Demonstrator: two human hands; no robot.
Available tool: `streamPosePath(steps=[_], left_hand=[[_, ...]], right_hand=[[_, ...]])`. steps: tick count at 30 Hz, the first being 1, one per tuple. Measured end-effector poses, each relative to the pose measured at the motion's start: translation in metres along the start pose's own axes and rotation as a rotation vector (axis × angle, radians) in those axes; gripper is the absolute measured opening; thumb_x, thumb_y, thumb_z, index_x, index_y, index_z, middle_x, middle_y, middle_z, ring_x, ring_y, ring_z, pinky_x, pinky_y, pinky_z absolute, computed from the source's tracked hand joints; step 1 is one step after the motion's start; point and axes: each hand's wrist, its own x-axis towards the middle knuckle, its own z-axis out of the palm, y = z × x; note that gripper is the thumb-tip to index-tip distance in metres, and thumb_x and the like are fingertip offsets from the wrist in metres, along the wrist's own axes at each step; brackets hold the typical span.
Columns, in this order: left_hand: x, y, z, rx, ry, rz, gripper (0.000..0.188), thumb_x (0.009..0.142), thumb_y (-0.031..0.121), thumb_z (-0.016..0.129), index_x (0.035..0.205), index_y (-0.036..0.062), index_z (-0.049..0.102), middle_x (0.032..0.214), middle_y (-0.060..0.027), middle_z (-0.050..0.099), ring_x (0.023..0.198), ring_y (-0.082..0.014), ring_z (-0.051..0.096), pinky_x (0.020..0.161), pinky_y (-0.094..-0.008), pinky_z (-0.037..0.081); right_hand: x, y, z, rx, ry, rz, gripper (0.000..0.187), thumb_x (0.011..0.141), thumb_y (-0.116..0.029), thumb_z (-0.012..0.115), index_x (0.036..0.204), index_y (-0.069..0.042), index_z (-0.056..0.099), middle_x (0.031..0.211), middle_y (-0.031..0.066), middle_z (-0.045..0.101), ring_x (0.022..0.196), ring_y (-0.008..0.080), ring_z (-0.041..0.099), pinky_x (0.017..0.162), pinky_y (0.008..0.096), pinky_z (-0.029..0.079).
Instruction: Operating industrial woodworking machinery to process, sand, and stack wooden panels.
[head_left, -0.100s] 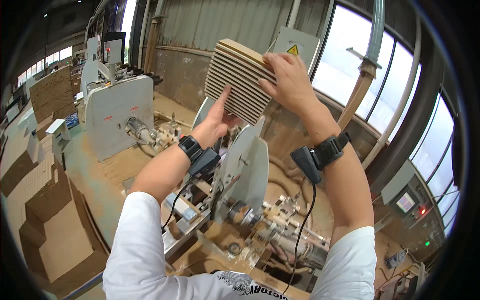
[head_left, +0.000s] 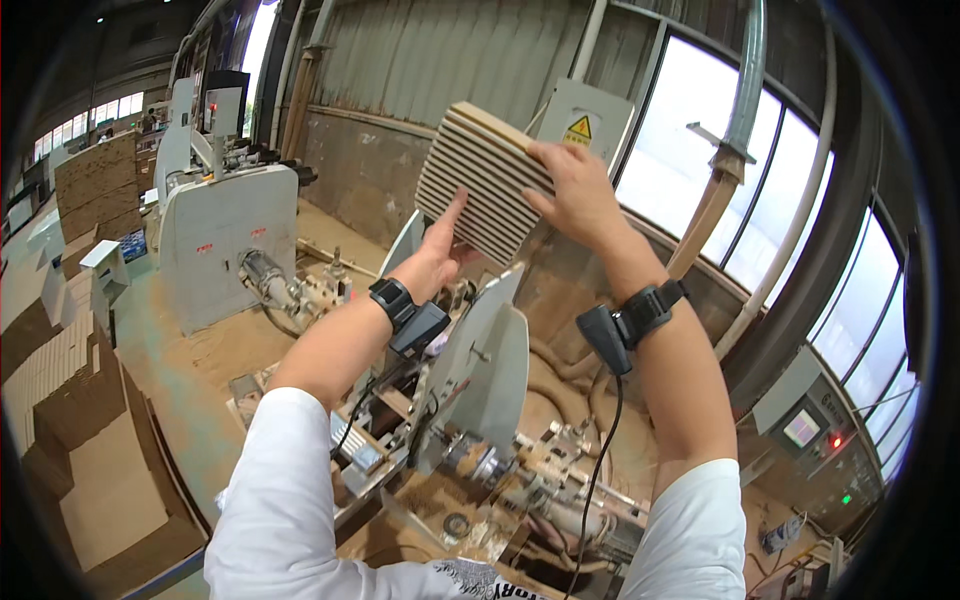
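Observation:
Raised in front of me is a stack of thin, pale wooden strips [head_left: 470, 180], tilted, with their edges lined up in rows. My left hand [head_left: 440, 255] grips its lower left side, the thumb lying across the strip edges and the other fingers partly hidden behind. At the upper right end my right hand [head_left: 578, 190] is closed on the stack, fingers over the top and thumb against the front. Below the stack stands a machine with upright grey metal plates [head_left: 500, 345] and a motor [head_left: 475, 458].
At lower left an opened cardboard box [head_left: 120, 480] holds rows of strips along one side. A second grey machine [head_left: 225, 245] stands farther left. To the right is a control cabinet with a small screen [head_left: 802, 428]. Cables hang from both wrist devices, and sawdust covers the floor.
The view has tilted slightly, so the stack, hands and background sit a little lower in the picture. Both hands keep their hold on the stack.

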Motion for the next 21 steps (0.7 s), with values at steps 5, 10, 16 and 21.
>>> streamPosePath(steps=[5, 10, 16, 21], left_hand=[[0.066, -0.027, -0.035, 0.050, 0.061, -0.032, 0.073, 0.064, 0.062, 0.064, 0.113, 0.0104, 0.047, 0.107, -0.0087, 0.052, 0.096, -0.0236, 0.052, 0.079, -0.0409, 0.046], [0.101, -0.058, -0.070, -0.025, 0.109, -0.097, 0.079, 0.067, 0.057, 0.065, 0.124, 0.0098, 0.038, 0.115, -0.0161, 0.046, 0.107, -0.0332, 0.046, 0.088, -0.0486, 0.041], [0.107, -0.076, -0.099, -0.001, -0.013, -0.166, 0.084, 0.071, 0.055, 0.063, 0.132, 0.0087, 0.027, 0.125, -0.0177, 0.038, 0.115, -0.0324, 0.040, 0.095, -0.0493, 0.033], [0.116, -0.071, -0.094, 0.070, -0.013, -0.186, 0.085, 0.074, 0.060, 0.056, 0.132, 0.0054, 0.027, 0.125, -0.0176, 0.038, 0.118, -0.0313, 0.037, 0.096, -0.0509, 0.031]], right_hand=[[0.000, 0.019, 0.073, -0.019, -0.020, 0.087, 0.053, 0.068, -0.023, 0.066, 0.115, -0.009, 0.045, 0.112, 0.0076, 0.051, 0.109, 0.0258, 0.043, 0.089, 0.0398, 0.035], [-0.006, 0.032, 0.137, 0.030, -0.069, 0.143, 0.053, 0.070, -0.024, 0.064, 0.117, -0.009, 0.044, 0.118, 0.0093, 0.047, 0.110, 0.0259, 0.042, 0.088, 0.0400, 0.037], [-0.026, 0.049, 0.165, 0.175, -0.073, 0.212, 0.044, 0.073, -0.025, 0.060, 0.111, -0.006, 0.050, 0.111, 0.0116, 0.051, 0.101, 0.0291, 0.047, 0.089, 0.0376, 0.038], [-0.027, 0.054, 0.170, 0.164, -0.057, 0.151, 0.043, 0.072, -0.022, 0.060, 0.112, -0.008, 0.051, 0.112, 0.0097, 0.051, 0.102, 0.0285, 0.046, 0.089, 0.0369, 0.038]])
